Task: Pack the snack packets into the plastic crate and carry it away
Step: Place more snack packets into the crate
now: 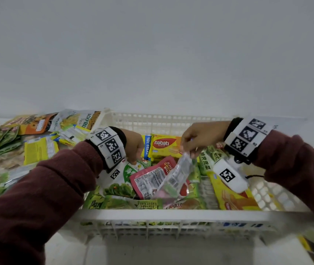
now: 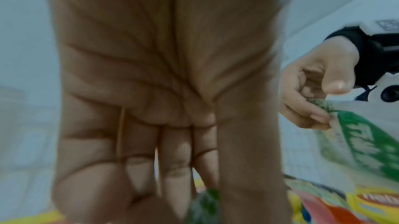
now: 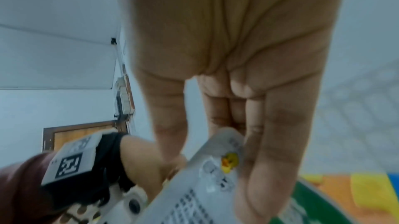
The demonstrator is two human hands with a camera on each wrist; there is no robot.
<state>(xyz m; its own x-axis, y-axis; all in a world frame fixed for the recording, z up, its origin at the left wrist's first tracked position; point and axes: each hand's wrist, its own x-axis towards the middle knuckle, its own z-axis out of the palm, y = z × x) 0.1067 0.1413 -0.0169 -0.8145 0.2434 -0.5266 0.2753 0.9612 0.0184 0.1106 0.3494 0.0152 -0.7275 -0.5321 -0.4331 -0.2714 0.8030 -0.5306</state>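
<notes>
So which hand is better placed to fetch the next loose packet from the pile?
Left, probably. The left hand is nearer the loose packets lying left of the crate; the right hand pinches a silvery packet above the crate.

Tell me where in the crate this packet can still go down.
Bare floor of the crate shows at its right end, between the yellow wafer packet and the right wall. The middle and left are piled with packets, crowded under the silver packet in the right hand.
</notes>
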